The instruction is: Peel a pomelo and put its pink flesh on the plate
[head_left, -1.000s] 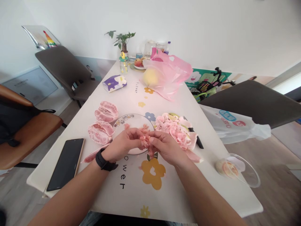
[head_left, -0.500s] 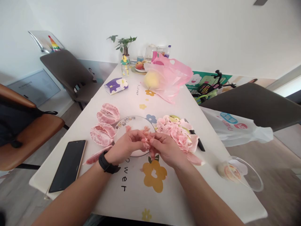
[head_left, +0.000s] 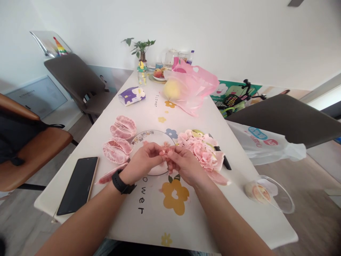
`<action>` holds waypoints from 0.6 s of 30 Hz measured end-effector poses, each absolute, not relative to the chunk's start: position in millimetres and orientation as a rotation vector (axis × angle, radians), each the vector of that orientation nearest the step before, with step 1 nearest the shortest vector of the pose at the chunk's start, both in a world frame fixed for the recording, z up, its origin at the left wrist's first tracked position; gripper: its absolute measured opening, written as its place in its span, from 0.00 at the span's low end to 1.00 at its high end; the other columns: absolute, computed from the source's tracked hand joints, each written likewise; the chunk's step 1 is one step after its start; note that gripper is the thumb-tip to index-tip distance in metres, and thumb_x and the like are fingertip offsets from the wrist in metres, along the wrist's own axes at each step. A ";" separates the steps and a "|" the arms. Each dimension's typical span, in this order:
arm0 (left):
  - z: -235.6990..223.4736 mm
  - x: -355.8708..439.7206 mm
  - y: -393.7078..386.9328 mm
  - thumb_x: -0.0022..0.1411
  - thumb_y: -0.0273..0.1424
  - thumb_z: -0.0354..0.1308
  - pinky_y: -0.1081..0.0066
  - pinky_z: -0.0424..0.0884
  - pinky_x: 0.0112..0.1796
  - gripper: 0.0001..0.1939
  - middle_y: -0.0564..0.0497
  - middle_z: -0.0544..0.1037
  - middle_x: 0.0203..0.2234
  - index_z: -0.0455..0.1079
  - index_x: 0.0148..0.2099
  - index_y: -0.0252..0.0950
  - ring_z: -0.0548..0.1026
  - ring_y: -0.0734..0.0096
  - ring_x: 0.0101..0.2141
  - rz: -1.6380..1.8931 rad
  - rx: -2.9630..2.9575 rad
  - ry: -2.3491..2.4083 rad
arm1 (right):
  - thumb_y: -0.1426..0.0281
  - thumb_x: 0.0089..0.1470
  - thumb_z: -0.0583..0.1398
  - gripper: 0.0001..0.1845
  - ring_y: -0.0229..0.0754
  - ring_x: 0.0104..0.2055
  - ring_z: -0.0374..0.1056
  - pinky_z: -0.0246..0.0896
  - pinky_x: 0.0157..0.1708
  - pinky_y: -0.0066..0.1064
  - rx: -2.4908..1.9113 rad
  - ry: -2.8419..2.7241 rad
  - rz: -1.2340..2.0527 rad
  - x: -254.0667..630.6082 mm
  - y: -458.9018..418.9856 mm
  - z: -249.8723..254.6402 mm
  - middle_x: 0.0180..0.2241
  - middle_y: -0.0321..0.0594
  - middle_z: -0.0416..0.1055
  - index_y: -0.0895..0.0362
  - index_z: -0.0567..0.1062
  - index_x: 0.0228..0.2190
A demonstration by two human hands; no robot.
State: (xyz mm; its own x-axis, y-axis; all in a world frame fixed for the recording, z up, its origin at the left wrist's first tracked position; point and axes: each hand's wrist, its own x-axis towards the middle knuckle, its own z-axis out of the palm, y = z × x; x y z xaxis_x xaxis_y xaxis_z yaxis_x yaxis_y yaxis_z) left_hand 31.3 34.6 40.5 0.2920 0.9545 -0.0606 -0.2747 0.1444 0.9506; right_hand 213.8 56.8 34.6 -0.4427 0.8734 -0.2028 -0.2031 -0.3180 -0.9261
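Frame center: round white plate [head_left: 156, 137] on white rectangular bench [head_left: 239, 177]; left hand [head_left: 141, 161] and right hand [head_left: 186, 165] over plate's near part. Left of plate: two peeled pink citrus chunks [head_left: 117, 150], one behind the other. Lower left: flat black phone [head_left: 77, 186]. Right of plate: loose pink peel heap [head_left: 197, 147], slim black handle [head_left: 226, 163] at its right side. Upper center: translucent pink plastic bag [head_left: 198, 83]; left of it, purple-and-white tissue pack [head_left: 132, 96].

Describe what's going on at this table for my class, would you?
A person, using both hands, left and right, pinches a small bit of pink pomelo flesh over a plate. More pieces lie on the plate. Large pomelo chunks sit to its left, and a heap of peel to its right.
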 end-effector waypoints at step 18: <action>43.9 22.8 37.0 0.57 0.25 0.70 0.70 0.75 0.38 0.07 0.51 0.81 0.28 0.80 0.40 0.35 0.78 0.72 0.30 1.160 0.710 0.608 | 0.64 0.57 0.65 0.08 0.43 0.31 0.71 0.70 0.31 0.35 -1.323 -1.550 1.135 209.5 65.3 25.9 0.30 0.38 0.75 0.53 0.78 0.38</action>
